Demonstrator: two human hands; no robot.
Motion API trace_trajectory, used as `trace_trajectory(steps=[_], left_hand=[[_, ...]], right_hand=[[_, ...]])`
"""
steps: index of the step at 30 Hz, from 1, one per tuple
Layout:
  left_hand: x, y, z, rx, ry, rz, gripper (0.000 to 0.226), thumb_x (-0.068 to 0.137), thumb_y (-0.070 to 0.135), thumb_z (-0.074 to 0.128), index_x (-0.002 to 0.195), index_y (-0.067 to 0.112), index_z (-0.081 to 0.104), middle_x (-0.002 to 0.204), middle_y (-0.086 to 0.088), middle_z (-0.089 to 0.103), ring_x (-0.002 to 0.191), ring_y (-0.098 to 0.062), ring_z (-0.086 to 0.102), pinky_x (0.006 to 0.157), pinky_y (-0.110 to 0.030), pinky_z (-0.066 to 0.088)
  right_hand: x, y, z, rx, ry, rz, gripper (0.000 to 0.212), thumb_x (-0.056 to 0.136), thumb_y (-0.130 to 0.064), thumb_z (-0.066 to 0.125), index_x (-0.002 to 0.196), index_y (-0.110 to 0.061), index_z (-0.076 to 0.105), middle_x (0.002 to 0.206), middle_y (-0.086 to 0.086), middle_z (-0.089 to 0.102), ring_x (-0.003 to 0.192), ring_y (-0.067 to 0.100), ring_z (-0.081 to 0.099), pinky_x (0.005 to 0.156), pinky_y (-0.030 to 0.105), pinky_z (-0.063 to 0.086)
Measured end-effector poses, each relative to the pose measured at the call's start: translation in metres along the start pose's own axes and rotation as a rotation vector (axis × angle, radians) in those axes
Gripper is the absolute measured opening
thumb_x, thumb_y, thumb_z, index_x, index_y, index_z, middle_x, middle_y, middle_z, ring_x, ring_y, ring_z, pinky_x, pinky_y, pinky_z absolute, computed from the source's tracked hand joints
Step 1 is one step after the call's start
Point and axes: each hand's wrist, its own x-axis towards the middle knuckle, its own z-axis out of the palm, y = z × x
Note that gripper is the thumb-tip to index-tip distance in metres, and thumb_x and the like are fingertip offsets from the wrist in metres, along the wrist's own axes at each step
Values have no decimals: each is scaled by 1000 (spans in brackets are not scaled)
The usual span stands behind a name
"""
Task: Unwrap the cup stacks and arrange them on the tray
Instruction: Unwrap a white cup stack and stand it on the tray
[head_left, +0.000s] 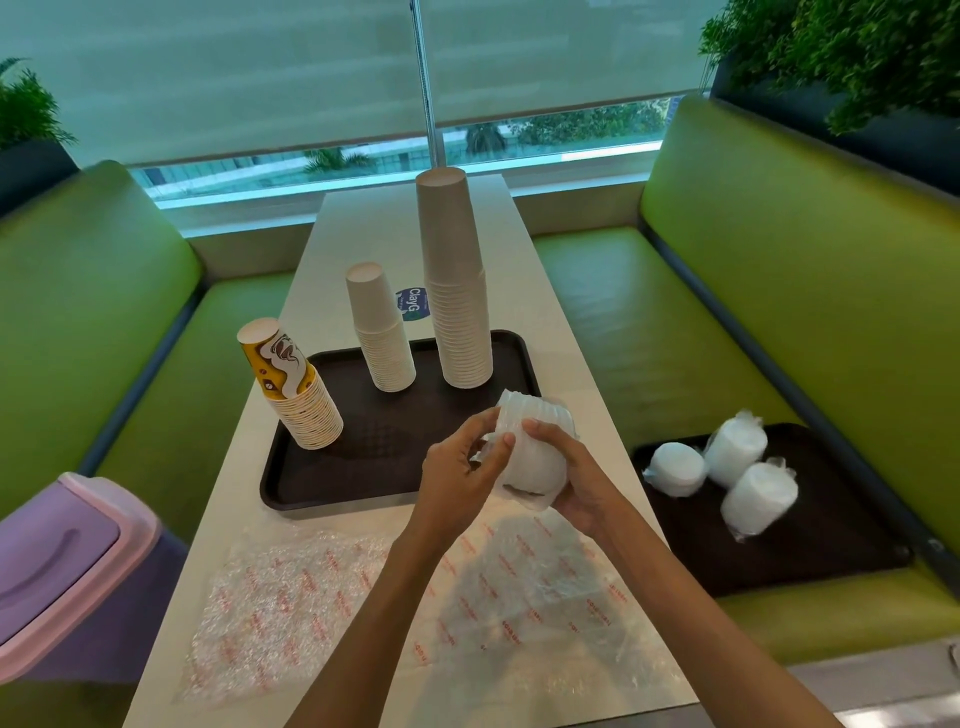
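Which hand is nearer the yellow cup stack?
Left. The left hand sits right of the yellow cup stack; the right hand is farther right, past the wrapped stack.

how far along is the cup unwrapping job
Done: three bare stacks stand on the table tray: yellow printed stack, short white stack, tall white stack. In hand: the left hand and right hand grip a wrapped stack, plastic not yet off. Left: three wrapped stacks lie on the bench tray.
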Motion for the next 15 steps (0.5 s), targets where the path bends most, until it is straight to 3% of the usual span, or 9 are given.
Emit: trace_trajectory(steps=[4,8,12,15], left_hand=[[2,1,1,9,16,-15,36,94,29,49,129,23,48,120,4,59,110,-18,60,89,-34,55],[3,0,0,14,-12,-16,54,84,47,51,131,22,50,127,0,58,113,-18,58,91,-35,54],[5,4,-3,20,-17,-31,64,73,52,61,129,24,51,127,5,57,109,-12,57,82,-15,52],[6,6,-9,9,-43,-50,64,70,51,62,128,25,52,128,3,57,109,-12,57,82,-15,52]], right_hand=[[-1,-2,0,-3,-7,-13,53,63,-31,69,113,-28,53,109,12,59,98,27,58,65,38,58],[1,-4,-1,1,-30,3,70,48,-36,79,113,-26,55,108,13,61,101,29,58,76,44,57],[1,-8,0,10,-52,20,65,53,-33,77,114,-25,56,109,14,63,103,30,59,74,44,58],[1,-10,0,-4,-50,42,57,61,-30,73,115,-24,55,110,14,62,102,30,58,67,41,58]])
